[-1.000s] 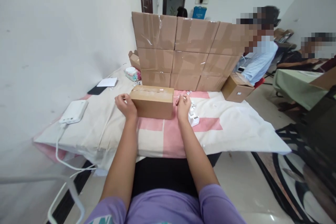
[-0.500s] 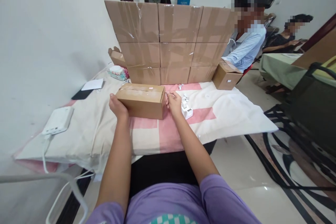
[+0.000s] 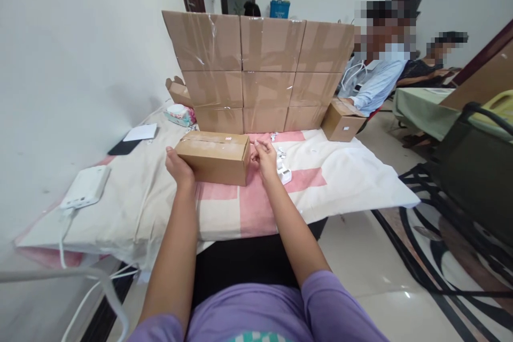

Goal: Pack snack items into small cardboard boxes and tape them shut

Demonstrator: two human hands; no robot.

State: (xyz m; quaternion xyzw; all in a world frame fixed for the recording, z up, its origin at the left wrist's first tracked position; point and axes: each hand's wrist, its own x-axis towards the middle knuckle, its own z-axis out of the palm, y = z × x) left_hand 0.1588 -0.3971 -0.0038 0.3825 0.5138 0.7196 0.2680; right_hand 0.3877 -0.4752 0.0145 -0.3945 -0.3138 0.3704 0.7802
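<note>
A closed brown cardboard box (image 3: 216, 163) lies on the cloth-covered table, with clear tape along its top and a small white label. My left hand (image 3: 178, 166) grips its left end, the thumb up at the edge and the other fingers hidden behind the box. Just off the right end, my right hand (image 3: 265, 158) is closed in a pinch of thumb and index finger. What it pinches, if anything, is too small to make out. Partly behind that hand stands a small white plastic device (image 3: 285, 175).
Stacked taped boxes (image 3: 266, 88) form a wall at the back. Another box (image 3: 343, 120) stands at the right, beside a person in a light blue shirt (image 3: 379, 83). Wipes (image 3: 179, 115), a notebook (image 3: 140, 132) and a white power bank (image 3: 85, 186) with a cable lie left.
The view has tilted slightly, so everything sits a little lower. My right fingers have shifted slightly at the box's right end; my left hand keeps its grip.
</note>
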